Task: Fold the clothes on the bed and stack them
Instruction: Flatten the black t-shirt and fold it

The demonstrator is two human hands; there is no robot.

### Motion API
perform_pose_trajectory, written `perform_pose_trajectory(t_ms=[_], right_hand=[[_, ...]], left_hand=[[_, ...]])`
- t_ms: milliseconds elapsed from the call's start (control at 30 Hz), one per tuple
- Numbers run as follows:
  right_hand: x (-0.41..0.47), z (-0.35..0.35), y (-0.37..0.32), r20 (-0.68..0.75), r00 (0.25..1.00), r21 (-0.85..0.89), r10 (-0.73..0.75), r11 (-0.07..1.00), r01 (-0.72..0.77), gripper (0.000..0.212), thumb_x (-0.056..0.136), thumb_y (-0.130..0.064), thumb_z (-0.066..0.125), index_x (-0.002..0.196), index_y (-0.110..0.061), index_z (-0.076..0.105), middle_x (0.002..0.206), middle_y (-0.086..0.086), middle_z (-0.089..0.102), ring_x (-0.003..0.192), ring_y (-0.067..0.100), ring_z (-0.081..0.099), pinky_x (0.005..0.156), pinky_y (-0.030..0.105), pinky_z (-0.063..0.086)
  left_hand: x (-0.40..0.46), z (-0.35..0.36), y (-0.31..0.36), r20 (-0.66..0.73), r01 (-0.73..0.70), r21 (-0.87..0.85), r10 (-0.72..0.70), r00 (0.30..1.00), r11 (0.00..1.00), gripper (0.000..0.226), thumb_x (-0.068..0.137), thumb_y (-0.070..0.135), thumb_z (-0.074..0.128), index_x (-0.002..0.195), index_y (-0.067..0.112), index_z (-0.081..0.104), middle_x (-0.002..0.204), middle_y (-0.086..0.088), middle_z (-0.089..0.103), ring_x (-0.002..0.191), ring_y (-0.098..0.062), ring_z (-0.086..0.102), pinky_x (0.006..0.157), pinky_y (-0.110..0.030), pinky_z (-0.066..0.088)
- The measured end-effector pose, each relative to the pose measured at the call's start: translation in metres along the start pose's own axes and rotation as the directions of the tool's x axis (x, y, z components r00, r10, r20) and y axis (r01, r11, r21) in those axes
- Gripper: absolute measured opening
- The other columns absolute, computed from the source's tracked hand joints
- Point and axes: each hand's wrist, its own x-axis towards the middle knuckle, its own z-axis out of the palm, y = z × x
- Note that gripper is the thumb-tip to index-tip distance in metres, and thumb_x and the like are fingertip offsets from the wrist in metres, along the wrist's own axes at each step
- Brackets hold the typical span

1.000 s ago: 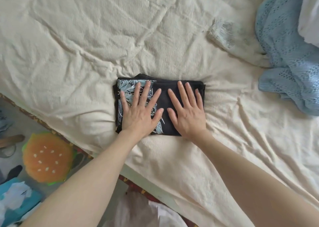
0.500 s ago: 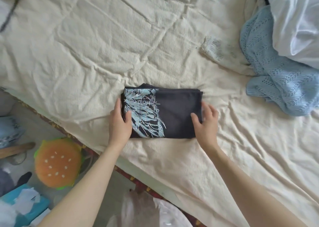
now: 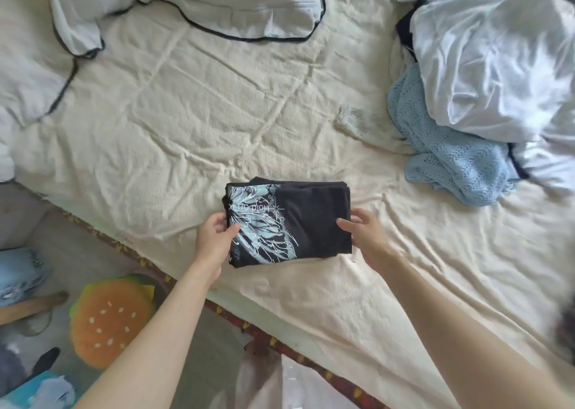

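A second ago both palms pressed the folded black T-shirt [image 3: 306,222] flat; now the left hand [image 3: 214,240] and right hand [image 3: 368,237] pinch its side edges—thumbs on top, fingers beneath. It sits near the bed's [image 3: 186,128] front edge—folding looks done, likely ready for stacking.

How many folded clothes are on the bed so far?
1: a black printed T-shirt near the bed's front edge, held between the left hand and right hand. The crumpled blue knit garment at right may hide others.
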Motion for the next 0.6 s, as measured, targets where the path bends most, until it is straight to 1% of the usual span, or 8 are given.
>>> perform_pose_trajectory(t_ms=[133, 167, 233, 300, 400, 467, 533, 600], right_hand=[[-0.056, -0.008, 0.006, -0.046, 0.996, -0.006, -0.072, 0.997, 0.072, 0.013, 0.092, -0.007, 0.057, 0.097, -0.018, 0.061, 0.082, -0.003, 0.071, 0.065, 0.008, 0.069, 0.048, 0.019, 0.05], [-0.07, -0.012, 0.01, -0.059, 0.996, -0.008, -0.072, 0.997, 0.072, 0.013, 0.091, -0.008, 0.058, 0.1, -0.017, 0.061, 0.084, -0.003, 0.071, 0.064, 0.007, 0.069, 0.048, 0.019, 0.05], [-0.101, -0.022, 0.02, -0.083, 0.995, 0.015, -0.051, 0.999, 0.052, 0.014, 0.09, -0.008, 0.059, 0.102, -0.016, 0.063, 0.088, -0.001, 0.072, 0.07, 0.012, 0.07, 0.053, 0.024, 0.052], [-0.132, -0.032, 0.034, -0.126, 0.991, 0.062, -0.032, 0.997, 0.04, 0.016, 0.089, -0.008, 0.06, 0.103, -0.016, 0.063, 0.092, 0.003, 0.072, 0.077, 0.018, 0.069, 0.06, 0.03, 0.053], [-0.179, -0.045, 0.061, -0.203, 0.979, 0.13, -0.007, 0.991, 0.034, 0.017, 0.09, -0.009, 0.06, 0.105, -0.015, 0.063, 0.096, 0.003, 0.071, 0.079, 0.018, 0.068, 0.057, 0.027, 0.051], [-0.21, -0.053, 0.084, -0.246, 0.969, 0.199, 0.023, 0.98, 0.027, 0.018, 0.091, -0.009, 0.06, 0.108, -0.013, 0.063, 0.098, 0.004, 0.07, 0.083, 0.018, 0.068, 0.059, 0.028, 0.051], [-0.24, -0.062, 0.108, -0.27, 0.961, 0.266, 0.067, 0.964, 0.008, 0.018, 0.091, -0.009, 0.059, 0.11, -0.011, 0.062, 0.102, 0.006, 0.069, 0.089, 0.02, 0.067, 0.068, 0.034, 0.054], [-0.267, -0.073, 0.131, -0.298, 0.95, 0.33, 0.097, 0.944, 0.007, 0.018, 0.092, -0.008, 0.058, 0.109, -0.01, 0.063, 0.105, 0.009, 0.068, 0.095, 0.023, 0.065, 0.077, 0.039, 0.054]], left_hand=[[-0.042, -0.015, 0.001, 0.031, -0.063, 0.019, 0.063, 0.998, 0.998, 0.026, 0.09, 0.005, 0.061, 0.114, 0.012, 0.056, 0.094, 0.002, 0.061, 0.086, -0.012, 0.06, 0.071, -0.025, 0.049], [-0.053, -0.019, 0.001, 0.049, -0.067, 0.029, 0.066, 0.997, 0.997, 0.024, 0.09, 0.004, 0.061, 0.113, 0.01, 0.056, 0.095, -0.001, 0.062, 0.088, -0.015, 0.061, 0.073, -0.027, 0.05], [-0.076, -0.026, -0.004, 0.104, -0.057, 0.061, 0.05, 0.993, 0.997, 0.023, 0.09, 0.004, 0.06, 0.113, 0.007, 0.057, 0.101, -0.01, 0.063, 0.094, -0.024, 0.061, 0.08, -0.036, 0.051], [-0.101, -0.029, -0.01, 0.176, -0.071, 0.086, 0.055, 0.983, 0.994, 0.025, 0.091, 0.004, 0.059, 0.116, 0.006, 0.056, 0.104, -0.015, 0.064, 0.095, -0.028, 0.062, 0.081, -0.038, 0.051], [-0.136, -0.032, -0.023, 0.272, -0.079, 0.129, 0.041, 0.961, 0.988, 0.026, 0.092, 0.005, 0.058, 0.117, 0.006, 0.056, 0.108, -0.014, 0.064, 0.099, -0.028, 0.062, 0.085, -0.041, 0.051], [-0.157, -0.032, -0.03, 0.33, -0.099, 0.171, 0.037, 0.943, 0.98, 0.021, 0.092, 0.006, 0.059, 0.113, 0.009, 0.057, 0.109, -0.012, 0.064, 0.102, -0.029, 0.062, 0.088, -0.044, 0.051], [-0.176, -0.03, -0.035, 0.385, -0.128, 0.214, 0.037, 0.922, 0.968, 0.014, 0.092, 0.007, 0.058, 0.103, 0.015, 0.058, 0.105, -0.009, 0.064, 0.097, -0.028, 0.063, 0.08, -0.041, 0.054], [-0.195, -0.024, -0.036, 0.444, -0.172, 0.245, 0.047, 0.895, 0.954, 0.012, 0.092, 0.008, 0.058, 0.098, 0.018, 0.057, 0.098, -0.005, 0.064, 0.088, -0.023, 0.064, 0.064, -0.032, 0.052]])
